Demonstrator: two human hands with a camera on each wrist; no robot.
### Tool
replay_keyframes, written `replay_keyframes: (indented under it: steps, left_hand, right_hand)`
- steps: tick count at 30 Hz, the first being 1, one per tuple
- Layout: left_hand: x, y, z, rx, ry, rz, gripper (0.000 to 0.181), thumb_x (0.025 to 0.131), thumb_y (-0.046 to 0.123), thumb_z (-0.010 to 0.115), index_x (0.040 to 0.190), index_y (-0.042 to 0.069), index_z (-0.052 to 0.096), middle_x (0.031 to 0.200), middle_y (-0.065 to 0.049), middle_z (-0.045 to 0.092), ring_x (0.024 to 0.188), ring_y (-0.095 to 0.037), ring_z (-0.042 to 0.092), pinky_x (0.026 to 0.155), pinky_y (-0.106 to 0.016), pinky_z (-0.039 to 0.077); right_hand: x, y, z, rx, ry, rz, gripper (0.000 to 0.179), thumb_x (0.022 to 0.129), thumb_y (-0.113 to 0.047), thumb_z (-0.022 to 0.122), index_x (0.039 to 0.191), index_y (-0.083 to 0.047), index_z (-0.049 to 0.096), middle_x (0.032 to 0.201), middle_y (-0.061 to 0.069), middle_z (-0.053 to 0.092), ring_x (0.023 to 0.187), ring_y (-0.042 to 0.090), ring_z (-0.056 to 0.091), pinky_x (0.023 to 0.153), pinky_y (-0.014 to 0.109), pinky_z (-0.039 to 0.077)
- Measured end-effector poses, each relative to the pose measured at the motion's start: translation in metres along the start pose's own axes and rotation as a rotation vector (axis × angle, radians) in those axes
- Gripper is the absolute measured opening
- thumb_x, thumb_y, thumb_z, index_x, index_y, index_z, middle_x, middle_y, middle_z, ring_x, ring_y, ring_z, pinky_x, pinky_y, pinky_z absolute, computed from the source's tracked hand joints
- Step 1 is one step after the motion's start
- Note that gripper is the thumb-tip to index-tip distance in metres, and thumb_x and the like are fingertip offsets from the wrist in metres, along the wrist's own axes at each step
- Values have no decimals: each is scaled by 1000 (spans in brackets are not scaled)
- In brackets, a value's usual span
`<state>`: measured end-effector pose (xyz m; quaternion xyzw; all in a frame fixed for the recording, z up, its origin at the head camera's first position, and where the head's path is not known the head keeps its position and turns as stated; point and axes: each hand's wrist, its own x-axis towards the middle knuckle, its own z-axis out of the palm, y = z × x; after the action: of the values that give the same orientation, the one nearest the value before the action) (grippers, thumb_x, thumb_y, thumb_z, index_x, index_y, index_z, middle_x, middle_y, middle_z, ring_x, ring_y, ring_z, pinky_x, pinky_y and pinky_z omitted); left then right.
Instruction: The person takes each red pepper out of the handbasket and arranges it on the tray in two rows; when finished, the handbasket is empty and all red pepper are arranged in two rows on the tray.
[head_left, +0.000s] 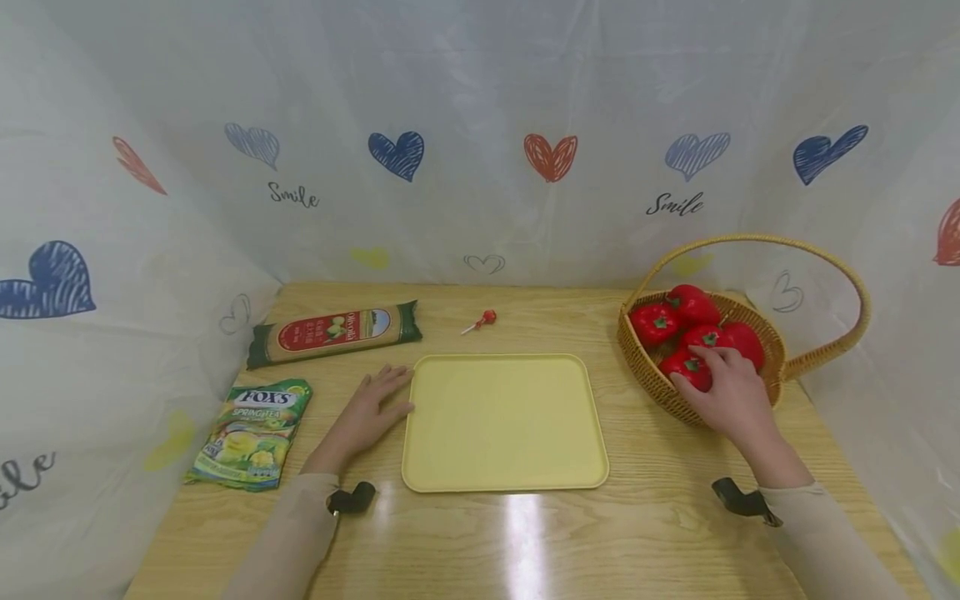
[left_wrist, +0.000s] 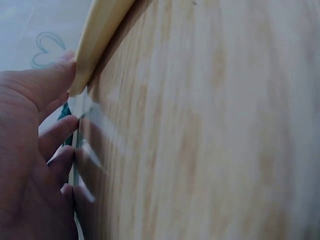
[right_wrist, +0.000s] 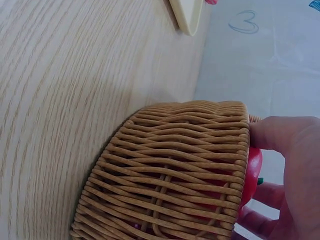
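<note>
My left hand (head_left: 371, 412) lies at the left edge of a pale yellow tray (head_left: 506, 423), fingers loosely spread. In the left wrist view, its thumb and index finger touch the tray's rim (left_wrist: 102, 42). On the right, a wicker basket (head_left: 651, 379) with a tall handle holds several red bell peppers (head_left: 693, 305). My right hand (head_left: 731, 396) reaches over the basket's near rim, thumb and fingers curled round the front bell pepper (head_left: 686, 367). The right wrist view shows that pepper (right_wrist: 253, 172) between thumb and fingers, mostly hidden by the basket wall (right_wrist: 170, 165).
Left of the tray lie a green Fox's candy bag (head_left: 255, 433) and, behind it, a long brown packet (head_left: 333, 333) with a red label. A red lollipop (head_left: 487, 317) is behind the tray. White sheeting (head_left: 465, 208) with hearts hangs along the table's back and sides.
</note>
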<state>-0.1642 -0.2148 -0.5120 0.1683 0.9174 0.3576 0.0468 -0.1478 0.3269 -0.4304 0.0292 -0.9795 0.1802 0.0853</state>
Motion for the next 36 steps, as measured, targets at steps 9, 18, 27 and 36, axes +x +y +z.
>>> replay_keyframes:
  steps: [9, 18, 27, 36]
  left_hand:
    - [0, -5, 2, -13, 8, 15, 61, 101, 33, 64, 154, 8, 45, 161, -17, 36, 154, -37, 18, 125, -58, 1]
    - [-1, -4, 2, -28, 19, 28, 60, 101, 32, 64, 153, 8, 46, 161, -18, 36, 154, -38, 19, 125, -58, 0]
    - [-1, -3, 2, -33, 24, 37, 59, 101, 30, 65, 153, 7, 46, 161, -18, 37, 153, -39, 20, 124, -58, 1]
    - [-2, -5, 2, -28, 26, 47, 60, 101, 30, 65, 153, 7, 46, 161, -17, 37, 153, -39, 19, 124, -59, 0]
  right_hand:
    - [3, 2, 0, 26, -8, 12, 61, 94, -35, 70, 136, 7, 55, 133, 37, 45, 115, 58, 44, 89, 75, 38]
    - [3, 0, -2, 65, 41, -19, 61, 90, -28, 76, 134, 9, 56, 130, 36, 47, 116, 55, 45, 91, 72, 42]
    - [5, -2, -3, 103, 44, 14, 63, 90, -28, 76, 138, 6, 53, 132, 34, 40, 113, 55, 48, 91, 75, 45]
    - [7, -2, -3, 115, 24, 8, 63, 91, -28, 75, 139, 4, 52, 138, 35, 44, 125, 56, 39, 95, 78, 40]
